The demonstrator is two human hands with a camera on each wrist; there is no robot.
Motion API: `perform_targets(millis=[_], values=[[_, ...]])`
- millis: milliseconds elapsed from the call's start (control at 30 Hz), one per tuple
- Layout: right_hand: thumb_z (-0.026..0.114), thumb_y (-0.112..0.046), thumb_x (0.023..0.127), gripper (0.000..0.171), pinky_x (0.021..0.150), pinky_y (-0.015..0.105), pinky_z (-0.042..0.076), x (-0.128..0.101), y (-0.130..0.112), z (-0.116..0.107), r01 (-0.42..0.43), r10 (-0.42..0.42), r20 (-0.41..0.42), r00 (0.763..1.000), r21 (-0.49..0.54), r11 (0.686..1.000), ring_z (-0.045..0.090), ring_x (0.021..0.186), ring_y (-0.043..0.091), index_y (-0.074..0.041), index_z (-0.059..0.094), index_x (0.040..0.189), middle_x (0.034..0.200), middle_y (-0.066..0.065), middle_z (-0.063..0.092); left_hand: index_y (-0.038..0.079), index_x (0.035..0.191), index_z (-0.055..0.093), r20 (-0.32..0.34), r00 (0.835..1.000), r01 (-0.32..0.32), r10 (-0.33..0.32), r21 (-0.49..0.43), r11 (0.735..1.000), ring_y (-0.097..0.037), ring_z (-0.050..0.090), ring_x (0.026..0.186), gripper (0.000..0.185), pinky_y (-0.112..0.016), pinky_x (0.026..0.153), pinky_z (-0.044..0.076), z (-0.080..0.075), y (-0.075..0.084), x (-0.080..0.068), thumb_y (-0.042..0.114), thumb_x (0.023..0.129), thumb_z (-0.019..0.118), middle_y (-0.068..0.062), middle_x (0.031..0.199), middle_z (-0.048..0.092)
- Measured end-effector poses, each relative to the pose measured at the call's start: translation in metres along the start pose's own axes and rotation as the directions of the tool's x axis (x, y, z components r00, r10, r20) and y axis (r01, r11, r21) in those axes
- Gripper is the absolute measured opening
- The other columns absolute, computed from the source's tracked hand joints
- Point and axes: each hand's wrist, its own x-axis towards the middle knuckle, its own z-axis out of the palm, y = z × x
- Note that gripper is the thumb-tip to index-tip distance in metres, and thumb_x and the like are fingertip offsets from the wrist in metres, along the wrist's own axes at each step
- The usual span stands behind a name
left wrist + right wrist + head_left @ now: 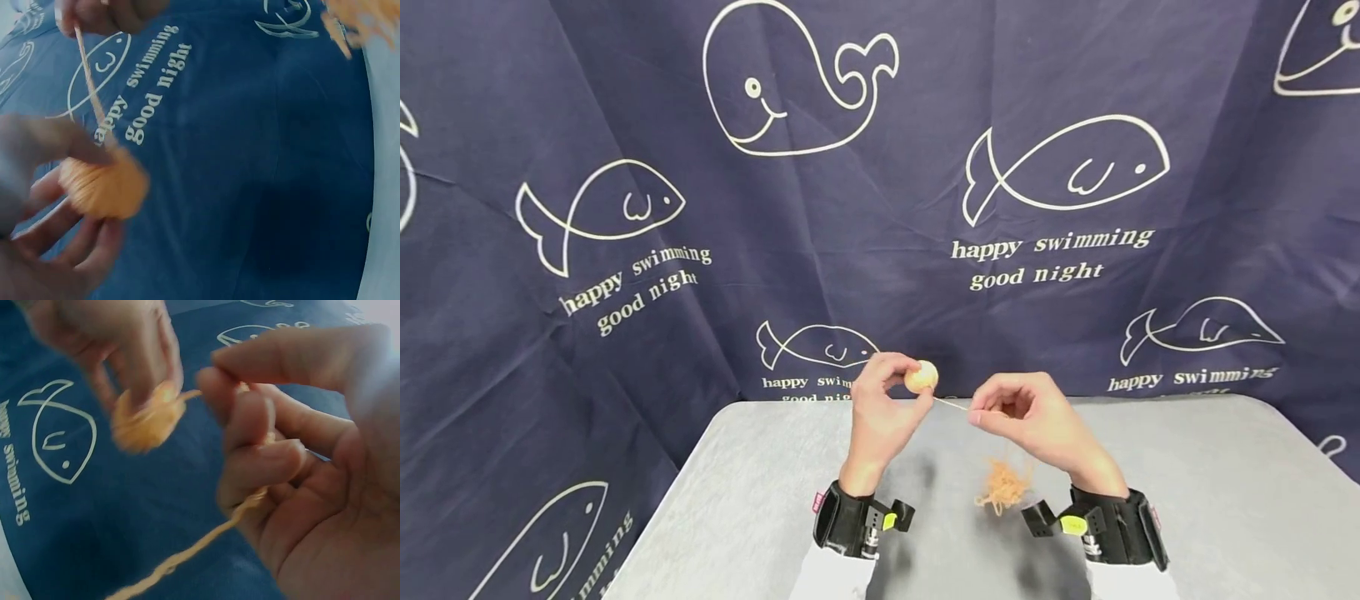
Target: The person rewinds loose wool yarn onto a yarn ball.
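Note:
A small ball of orange yarn [922, 377] is held up between the thumb and fingers of my left hand [883, 412], above the table. From the ball a taut strand of yarn [91, 87] runs across to my right hand [1037, 421], which pinches it between thumb and fingertips. In the right wrist view the yarn passes through the curled fingers, and its slack part [187, 550] hangs out below the palm. Beneath the right hand, a loose tangle of orange yarn [1002, 486] lies on the table.
The grey-white table [760, 483] stretches out under both hands. Behind it and at the left hangs a dark blue cloth [865, 233] printed with white whales, fish and lettering. Black straps with small camera mounts [848, 521] sit on both wrists.

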Motion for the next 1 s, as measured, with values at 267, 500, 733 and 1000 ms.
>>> perform_targets(millis=[267,500,733,1000], values=[[0.066,0.015,0.088,0.012,0.050,0.023,0.039,0.000,-0.002,-0.006,0.047,0.043,-0.275,0.960,0.312,0.949,0.053,0.060,0.010,0.005,0.070,0.091,0.077,0.003,0.069,0.007,0.087,0.071,0.500,0.857,0.041,-0.121,0.168,0.985,-0.010,0.063,0.082,0.028,-0.021,0.076,0.057,-0.005,0.006,-0.004,-0.009,0.065,0.077,0.001,0.089,0.064],[0.060,0.017,0.091,0.016,0.054,0.017,0.046,0.003,0.004,-0.009,0.130,0.164,-0.457,0.874,0.546,0.827,0.059,0.064,0.012,0.004,0.071,0.091,0.080,0.008,0.072,0.010,0.089,0.072,0.750,0.649,0.122,-0.125,0.060,0.991,0.000,0.060,0.085,0.029,-0.020,0.081,0.057,-0.006,0.016,-0.004,-0.007,0.068,0.079,0.006,0.089,0.064],[0.065,0.012,0.091,0.018,0.051,0.014,0.047,0.005,0.021,-0.009,0.046,0.303,-0.523,0.797,0.552,0.833,0.055,0.054,0.007,-0.003,0.074,0.086,0.075,0.003,0.072,-0.006,0.097,0.067,0.790,0.602,0.384,0.116,-0.414,0.825,-0.017,0.061,0.098,0.029,-0.045,0.091,0.059,-0.014,0.023,0.000,-0.017,0.072,0.077,-0.015,0.098,0.064],[0.075,-0.001,0.090,0.011,0.056,0.019,0.053,0.004,0.030,-0.005,-0.208,0.310,-0.423,0.852,0.270,0.940,0.060,0.062,0.007,0.007,0.072,0.096,0.078,0.001,0.072,0.003,0.101,0.069,0.514,0.846,0.359,0.142,-0.746,0.560,-0.018,0.060,0.103,0.031,-0.029,0.090,0.055,-0.019,0.027,0.006,-0.012,0.074,0.076,-0.005,0.109,0.064]])
